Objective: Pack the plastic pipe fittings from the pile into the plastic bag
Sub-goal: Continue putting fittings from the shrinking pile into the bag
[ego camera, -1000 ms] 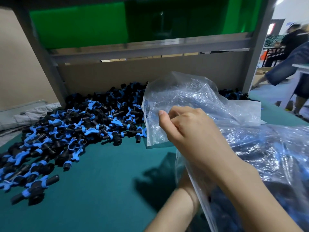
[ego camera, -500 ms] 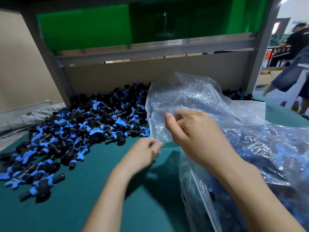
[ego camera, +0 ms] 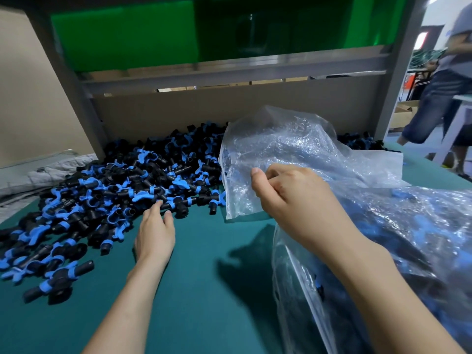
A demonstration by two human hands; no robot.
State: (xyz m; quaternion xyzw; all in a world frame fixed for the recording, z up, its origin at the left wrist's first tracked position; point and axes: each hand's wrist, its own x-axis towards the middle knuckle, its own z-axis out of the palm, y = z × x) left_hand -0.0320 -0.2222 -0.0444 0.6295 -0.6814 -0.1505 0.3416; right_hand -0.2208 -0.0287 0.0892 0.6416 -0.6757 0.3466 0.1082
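Pinching the plastic bag (ego camera: 293, 149) at its rim, our right hand (ego camera: 293, 200) holds the mouth up just right of the pile of pipe fittings (ego camera: 122, 190). Our left hand (ego camera: 155, 233), fingers straight over the green table (ego camera: 204, 290), touches the pile's near edge and grips nothing. We count one bag and one pile. The fittings are too many to count, and more show inside the bag.

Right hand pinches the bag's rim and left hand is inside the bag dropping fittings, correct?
No. The right hand does pinch the rim of the plastic bag, but the left hand is outside the bag, fingers stretched out touching the near edge of the pile of fittings. The head view shows this.
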